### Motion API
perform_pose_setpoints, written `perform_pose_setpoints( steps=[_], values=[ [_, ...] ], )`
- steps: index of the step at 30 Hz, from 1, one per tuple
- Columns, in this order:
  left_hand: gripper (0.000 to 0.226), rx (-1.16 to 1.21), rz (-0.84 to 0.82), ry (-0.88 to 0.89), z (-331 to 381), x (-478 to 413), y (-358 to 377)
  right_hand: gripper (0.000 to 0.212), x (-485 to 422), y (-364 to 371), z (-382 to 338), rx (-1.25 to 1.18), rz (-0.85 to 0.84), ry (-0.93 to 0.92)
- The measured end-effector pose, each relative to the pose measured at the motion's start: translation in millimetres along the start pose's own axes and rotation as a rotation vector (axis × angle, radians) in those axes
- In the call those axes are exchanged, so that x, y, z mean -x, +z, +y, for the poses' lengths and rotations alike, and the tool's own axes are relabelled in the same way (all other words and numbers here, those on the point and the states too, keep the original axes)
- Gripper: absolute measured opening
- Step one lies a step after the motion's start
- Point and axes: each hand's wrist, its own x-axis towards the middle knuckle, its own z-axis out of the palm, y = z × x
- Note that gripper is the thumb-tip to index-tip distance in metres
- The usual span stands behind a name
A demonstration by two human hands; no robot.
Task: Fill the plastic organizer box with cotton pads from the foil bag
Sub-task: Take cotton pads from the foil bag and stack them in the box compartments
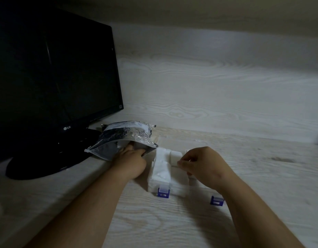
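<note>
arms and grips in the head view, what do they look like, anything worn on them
The left forearm and right forearm are bare, with no sleeves anywhere in the frame. The left grip and right grip are ungloved hands. No watch, bracelet or ring shows on either, though the light is dim.

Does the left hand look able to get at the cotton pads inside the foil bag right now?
Likely yes. The left hand is at the open mouth of the foil bag, fingers reaching inside, and white cotton pads show right beside them with nothing between.
</note>
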Motion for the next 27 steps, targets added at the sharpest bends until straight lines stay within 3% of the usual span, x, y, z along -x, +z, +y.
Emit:
perform_pose_setpoints(
  steps=[6, 18, 27],
  values=[
    [0.064, 0.015, -0.01, -0.005, 0.1, 1.7, -1.2, 0.016, -0.7, 0.6, -0.1, 0.007, 0.001, -0.006],
    [0.042, -0.069, 0.025, 0.058, 7.8, 6.6, -0.6, 0.016, -0.6, 1.3, 0.3, 0.0, -0.009, 0.004],
    [0.044, -0.085, 0.027, 0.043, 8.7, 8.4, -1.5, 0.017, 0.2, 0.5, -0.8, -0.014, -0.002, 0.01]
  ],
)
